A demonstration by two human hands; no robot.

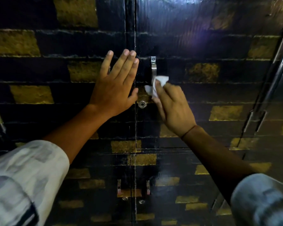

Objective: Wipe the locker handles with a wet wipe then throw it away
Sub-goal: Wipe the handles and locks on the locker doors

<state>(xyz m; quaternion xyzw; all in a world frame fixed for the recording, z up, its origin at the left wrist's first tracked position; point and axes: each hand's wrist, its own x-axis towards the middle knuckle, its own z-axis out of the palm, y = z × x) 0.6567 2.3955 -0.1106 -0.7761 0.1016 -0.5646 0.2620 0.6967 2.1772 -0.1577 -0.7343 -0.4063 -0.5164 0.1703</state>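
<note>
A metal handle (153,67) is fixed upright on the right locker door, just right of the centre seam. My right hand (173,108) presses a white wet wipe (155,86) around the handle's lower half, which the wipe hides. My left hand (116,84) lies flat on the left door (64,70) with fingers spread, holding nothing; it covers whatever handle sits there. A round keyhole (142,104) shows between my two hands.
The doors are glossy black with gold brick patches. Lower down, two more metal handles (119,186) (147,187) flank the seam, with small keyholes (141,201) under them. A further locker panel (268,95) angles away at the right.
</note>
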